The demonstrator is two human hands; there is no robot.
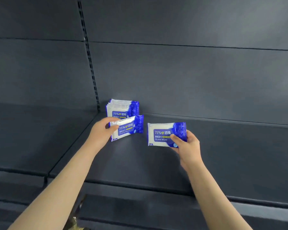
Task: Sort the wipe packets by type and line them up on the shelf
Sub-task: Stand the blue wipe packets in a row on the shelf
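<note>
Left hand (105, 128) pinches a tilted blue-and-white alcohol wipe packet (128, 127) just in front of the upright row of matching packets (122, 107) at the shelf's (156, 163) back left. Right hand (188, 143) grips another identical packet (163, 134) by its blue end, above the shelf.

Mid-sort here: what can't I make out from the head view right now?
All head view:
- row of packets: count unclear because they overlap; the left packet, held by the left hand, covers its base.
- right packet: label partly under the right hand thumb.
- Small print: too small.
</note>
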